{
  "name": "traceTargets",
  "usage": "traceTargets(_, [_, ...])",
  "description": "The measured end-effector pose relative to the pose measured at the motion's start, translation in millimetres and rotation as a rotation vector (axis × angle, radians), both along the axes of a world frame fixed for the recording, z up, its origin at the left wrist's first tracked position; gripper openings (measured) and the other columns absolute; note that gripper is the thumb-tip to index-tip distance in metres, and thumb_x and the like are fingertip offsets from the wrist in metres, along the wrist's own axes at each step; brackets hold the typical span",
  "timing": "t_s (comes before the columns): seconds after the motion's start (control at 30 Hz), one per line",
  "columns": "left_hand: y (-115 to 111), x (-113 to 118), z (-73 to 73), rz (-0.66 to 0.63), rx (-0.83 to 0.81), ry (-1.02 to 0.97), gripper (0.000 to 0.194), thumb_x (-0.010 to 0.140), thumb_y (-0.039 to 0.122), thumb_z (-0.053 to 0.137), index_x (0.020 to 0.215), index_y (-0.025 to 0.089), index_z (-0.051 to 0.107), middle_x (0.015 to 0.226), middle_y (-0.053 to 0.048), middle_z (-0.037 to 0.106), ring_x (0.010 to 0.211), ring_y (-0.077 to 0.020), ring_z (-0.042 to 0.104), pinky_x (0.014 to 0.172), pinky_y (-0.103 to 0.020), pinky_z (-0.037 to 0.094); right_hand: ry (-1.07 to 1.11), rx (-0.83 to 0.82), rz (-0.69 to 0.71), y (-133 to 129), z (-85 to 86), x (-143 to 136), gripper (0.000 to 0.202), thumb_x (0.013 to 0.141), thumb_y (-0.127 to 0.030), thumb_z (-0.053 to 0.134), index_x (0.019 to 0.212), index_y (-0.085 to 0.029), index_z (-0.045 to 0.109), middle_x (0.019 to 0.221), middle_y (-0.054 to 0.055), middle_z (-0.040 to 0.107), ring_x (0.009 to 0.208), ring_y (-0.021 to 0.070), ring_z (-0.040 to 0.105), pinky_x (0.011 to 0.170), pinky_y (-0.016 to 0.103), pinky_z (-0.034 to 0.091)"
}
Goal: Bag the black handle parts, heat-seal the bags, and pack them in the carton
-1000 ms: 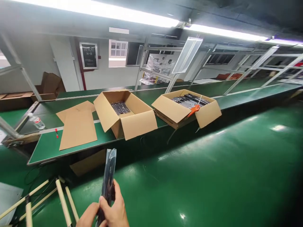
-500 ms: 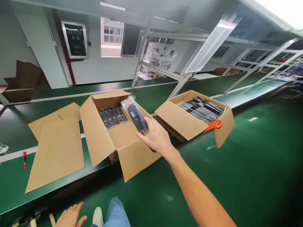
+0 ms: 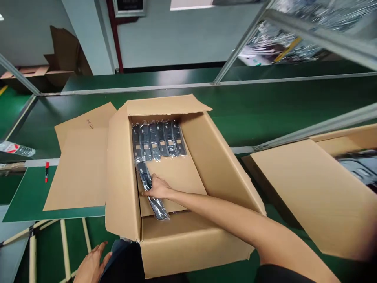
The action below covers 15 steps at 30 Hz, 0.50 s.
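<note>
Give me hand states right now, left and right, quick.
Left hand: open, holding nothing, low by the person's leg.
Right hand: closed on a bagged black part inside the open cardboard box.

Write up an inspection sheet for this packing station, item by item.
Surface: green conveyor belt, bearing boxes.
Job's things: open cardboard box; row of bagged black parts at its far end on a cardboard layer; one bagged part lying near the left wall.
Clutter: flat cardboard sheets, red marker, plastic bottle, second box.
Grippers: right hand inside the box, fingers on the bagged part; left hand low, open, holding nothing.
Cables: nothing seen.
Surroundings: metal rack frame, grey wall, folded cartons.
</note>
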<state>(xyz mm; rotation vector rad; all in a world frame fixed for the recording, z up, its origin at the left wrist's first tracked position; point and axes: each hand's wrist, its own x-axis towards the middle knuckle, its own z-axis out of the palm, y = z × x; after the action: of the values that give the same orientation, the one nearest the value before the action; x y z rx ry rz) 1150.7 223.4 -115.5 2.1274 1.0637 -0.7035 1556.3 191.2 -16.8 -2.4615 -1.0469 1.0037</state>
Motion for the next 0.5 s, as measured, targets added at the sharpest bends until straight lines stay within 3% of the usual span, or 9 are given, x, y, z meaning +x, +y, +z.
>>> traceTargets(0.13, [-28.0, 8.4, -0.1, 0.050, -0.034, 0.018, 0.053, 0.099, 0.041, 0.044, 0.142, 0.016, 0.061, 0.146, -0.013, 0.067, 0.138, -0.0270, 0.062, 0.118, -0.037, 0.047, 0.088, -0.023, -0.021, 7.9, -30.1, -10.8, 0.079, 0.055, -0.047, 0.098, 0.117, -0.014, 0.063, 0.103, 0.016, 0.076, 0.093, 0.0332, 0.076, 0.076, 0.038, 0.056])
traceTargets(0.3, [-54.8, 13.7, 0.1, 0.122, -0.058, 0.055, 0.059, 0.102, 0.043, 0.035, 0.145, 0.009, 0.058, 0.146, -0.018, 0.066, 0.139, -0.0269, 0.061, 0.118, -0.039, 0.047, 0.162, 0.014, -0.043, 5.1, -46.2, -7.7, 0.077, 0.063, -0.039, 0.095, 0.126, -0.014, 0.060, 0.126, 0.018, 0.071, 0.117, 0.0305, 0.070, 0.093, 0.036, 0.055])
traceTargets(0.5, [-65.6, 1.4, -1.7, 0.266, -0.094, 0.045, 0.063, 0.102, 0.048, 0.033, 0.147, 0.011, 0.056, 0.151, -0.015, 0.062, 0.144, -0.0272, 0.056, 0.118, -0.038, 0.046, 0.182, 0.011, -0.144, 5.1, -62.1, -6.4, 0.022, 0.086, -0.027, 0.075, 0.105, -0.019, 0.066, 0.087, 0.002, 0.075, 0.084, 0.0190, 0.072, 0.076, 0.028, 0.052])
